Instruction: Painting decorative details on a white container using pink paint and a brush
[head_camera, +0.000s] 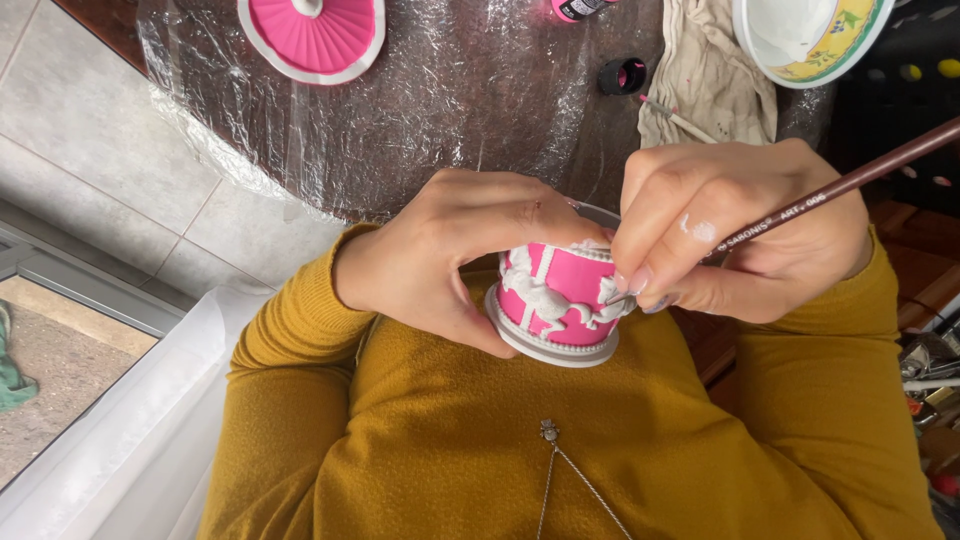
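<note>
At the chest, left hand clasps pink carousel pot; right hand pinches brush.

Hot pink carousel box with white horses and beaded trim; mustard-yellow sweater; brown paintbrush; far left, pink fluted lid rimmed white.

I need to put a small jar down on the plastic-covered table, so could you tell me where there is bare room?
The widest free patch is the plastic wrap between the pink lid and the black cap. It is crowded to the right: cloth, spare brush, bowl. Nearer, the left hand and right hand hold the pink box.
</note>
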